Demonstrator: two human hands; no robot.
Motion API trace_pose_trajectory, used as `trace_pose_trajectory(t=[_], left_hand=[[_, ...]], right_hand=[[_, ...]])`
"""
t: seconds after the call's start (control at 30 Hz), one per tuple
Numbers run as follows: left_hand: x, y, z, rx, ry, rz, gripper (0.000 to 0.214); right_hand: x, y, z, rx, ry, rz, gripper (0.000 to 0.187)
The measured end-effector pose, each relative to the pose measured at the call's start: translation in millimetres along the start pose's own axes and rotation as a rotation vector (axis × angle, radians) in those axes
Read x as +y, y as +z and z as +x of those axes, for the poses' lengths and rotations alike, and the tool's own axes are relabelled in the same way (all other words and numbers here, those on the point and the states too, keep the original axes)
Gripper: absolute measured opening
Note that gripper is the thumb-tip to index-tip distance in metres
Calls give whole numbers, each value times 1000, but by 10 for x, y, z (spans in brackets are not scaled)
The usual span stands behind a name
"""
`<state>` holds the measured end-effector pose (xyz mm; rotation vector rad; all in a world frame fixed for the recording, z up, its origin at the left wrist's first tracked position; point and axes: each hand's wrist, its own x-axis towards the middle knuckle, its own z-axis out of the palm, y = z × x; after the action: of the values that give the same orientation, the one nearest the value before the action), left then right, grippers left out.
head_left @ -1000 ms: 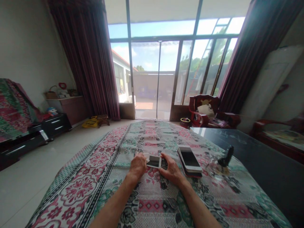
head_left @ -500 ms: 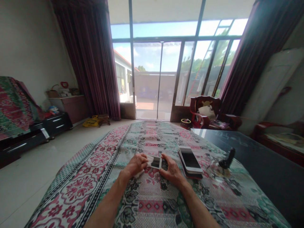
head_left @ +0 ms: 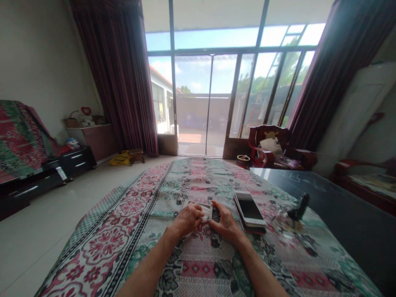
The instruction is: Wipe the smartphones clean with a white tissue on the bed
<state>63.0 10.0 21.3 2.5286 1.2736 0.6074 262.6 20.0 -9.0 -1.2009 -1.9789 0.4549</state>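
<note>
Pinching the phone [head_left: 208, 209] at its right edge with the right hand's [head_left: 226, 223] fingers [head_left: 216, 208] and covering its left part with the left hand's [head_left: 187, 220] curled fingers [head_left: 198, 214], flat on the surface's patterned cloth [head_left: 198, 177], just left of a stack of phones [head_left: 250, 210], well apart from a dark object [head_left: 298, 208].

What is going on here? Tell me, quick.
A person has both hands on a small phone that lies on a flowered tablecloth. The right hand pinches its right end; the left hand is curled over the rest and hides most of it. Just to the right lies a stack of phones, a white one on top, untouched. A small dark object stands further right.
</note>
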Motion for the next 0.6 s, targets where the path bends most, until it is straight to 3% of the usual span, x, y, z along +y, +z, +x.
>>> trace_pose_trajectory(t=[0.1, 0.23, 0.6], left_hand=[[43, 96, 15, 36, 67, -17, 19], [-56, 109, 10, 52, 64, -54, 22], [-498, -213, -157, 75, -57, -209, 22]], right_hand=[[-18, -13, 3, -8, 1, -10, 63], [-59, -33, 14, -16, 0, -10, 60], [-62, -36, 6, -16, 20, -14, 62]])
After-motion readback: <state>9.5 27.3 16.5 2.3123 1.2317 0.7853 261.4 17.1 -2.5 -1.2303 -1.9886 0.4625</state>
